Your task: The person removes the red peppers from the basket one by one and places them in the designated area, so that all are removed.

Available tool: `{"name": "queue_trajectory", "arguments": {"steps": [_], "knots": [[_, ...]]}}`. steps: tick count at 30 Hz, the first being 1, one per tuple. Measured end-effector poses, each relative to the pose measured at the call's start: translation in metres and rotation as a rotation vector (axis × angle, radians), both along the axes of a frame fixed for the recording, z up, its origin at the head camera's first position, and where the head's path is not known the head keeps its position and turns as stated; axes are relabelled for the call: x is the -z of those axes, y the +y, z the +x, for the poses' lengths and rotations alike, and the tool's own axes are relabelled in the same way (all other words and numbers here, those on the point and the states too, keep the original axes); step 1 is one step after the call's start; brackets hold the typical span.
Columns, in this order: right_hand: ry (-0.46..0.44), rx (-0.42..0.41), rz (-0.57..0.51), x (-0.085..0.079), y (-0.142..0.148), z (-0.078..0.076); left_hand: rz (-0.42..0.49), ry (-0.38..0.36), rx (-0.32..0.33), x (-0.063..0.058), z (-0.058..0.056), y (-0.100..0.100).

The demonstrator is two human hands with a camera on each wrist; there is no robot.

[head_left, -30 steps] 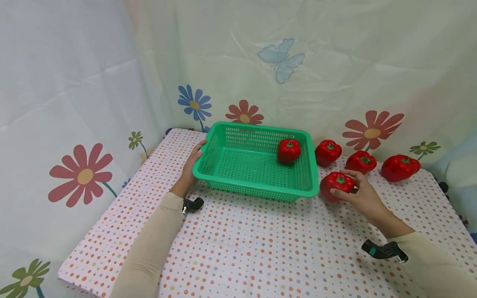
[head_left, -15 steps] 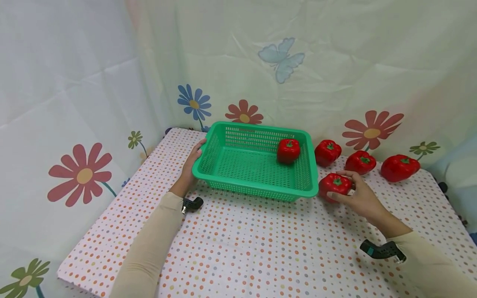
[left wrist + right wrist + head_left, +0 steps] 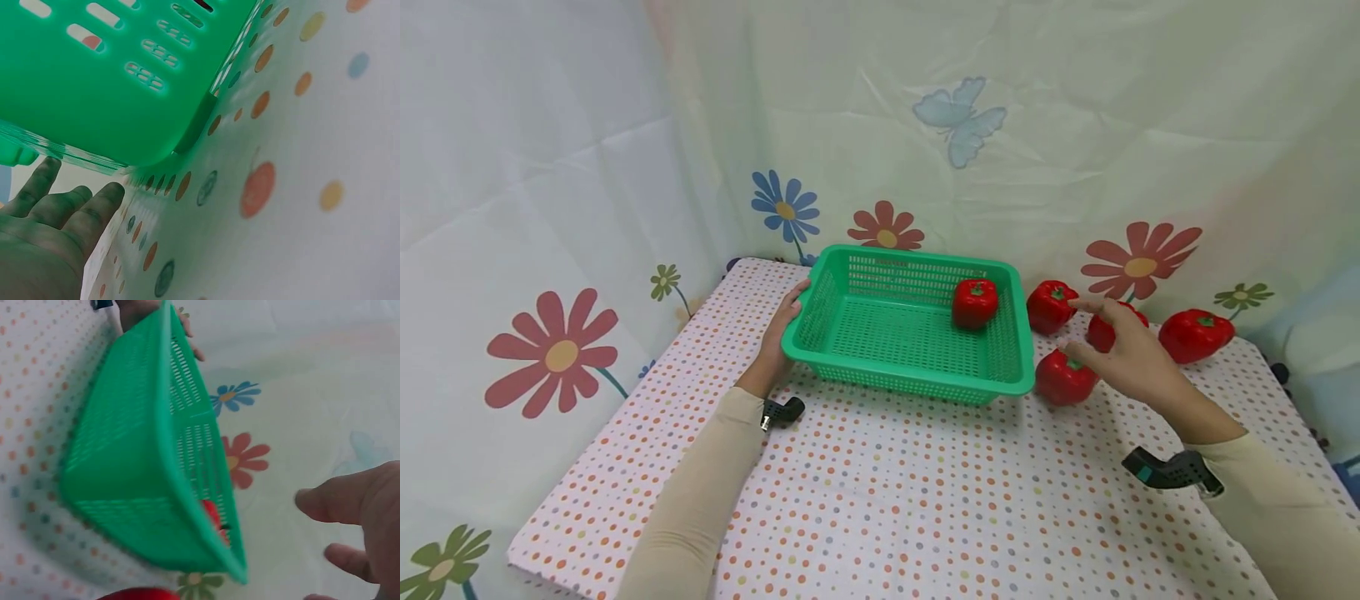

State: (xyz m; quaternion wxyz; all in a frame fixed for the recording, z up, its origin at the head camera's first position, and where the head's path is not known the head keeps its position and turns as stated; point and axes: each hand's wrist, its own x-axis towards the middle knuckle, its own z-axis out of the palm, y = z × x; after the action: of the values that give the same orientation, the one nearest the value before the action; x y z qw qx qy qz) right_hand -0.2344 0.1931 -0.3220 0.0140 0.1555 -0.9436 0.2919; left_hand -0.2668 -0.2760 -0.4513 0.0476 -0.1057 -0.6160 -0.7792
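My left hand (image 3: 777,333) rests along the left end of the green plastic basket (image 3: 906,382). In the left wrist view its fingers (image 3: 94,215) stretch out straight beside the basket wall. A red bell pepper (image 3: 975,304) stands inside the basket at the right end. Just outside that end, another bell pepper (image 3: 1063,383) sits on the table. Over it hovers my right hand (image 3: 1127,358), thumb and fingers spread with nothing between them. Behind that hand a bell pepper (image 3: 1101,336) is partly covered.
At the back, one bell pepper (image 3: 1048,307) stands close to the basket's right end and another (image 3: 1195,336) lies farther right. A dotted cloth covers the table (image 3: 865,500). A flowered curtain (image 3: 1037,183) hangs right behind the table's back edge.
My right hand has let go of the front bell pepper after sliding it slightly left toward the basket, and has risen up and back. My left hand keeps its place.
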Motion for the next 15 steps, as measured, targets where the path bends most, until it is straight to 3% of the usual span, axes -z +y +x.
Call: {"name": "queue_trajectory", "arguments": {"steps": [4, 7, 11, 15], "knots": [[-0.078, -0.024, 0.073, -0.032, -0.020, -0.007, -0.028, -0.008, 0.005, -0.003, 0.000, 0.001], [-0.173, -0.001, 0.029, -0.045, -0.047, -0.018, -0.048, -0.012, 0.002, -0.004, 0.002, -0.001], [-0.273, 0.074, -0.174, -0.034, -0.088, -0.039, -0.053, -0.024, -0.005, -0.003, 0.005, -0.005], [-0.300, 0.243, -0.331, -0.010, -0.118, -0.060, -0.043, -0.048, 0.005, -0.005, 0.007, 0.000]]}}
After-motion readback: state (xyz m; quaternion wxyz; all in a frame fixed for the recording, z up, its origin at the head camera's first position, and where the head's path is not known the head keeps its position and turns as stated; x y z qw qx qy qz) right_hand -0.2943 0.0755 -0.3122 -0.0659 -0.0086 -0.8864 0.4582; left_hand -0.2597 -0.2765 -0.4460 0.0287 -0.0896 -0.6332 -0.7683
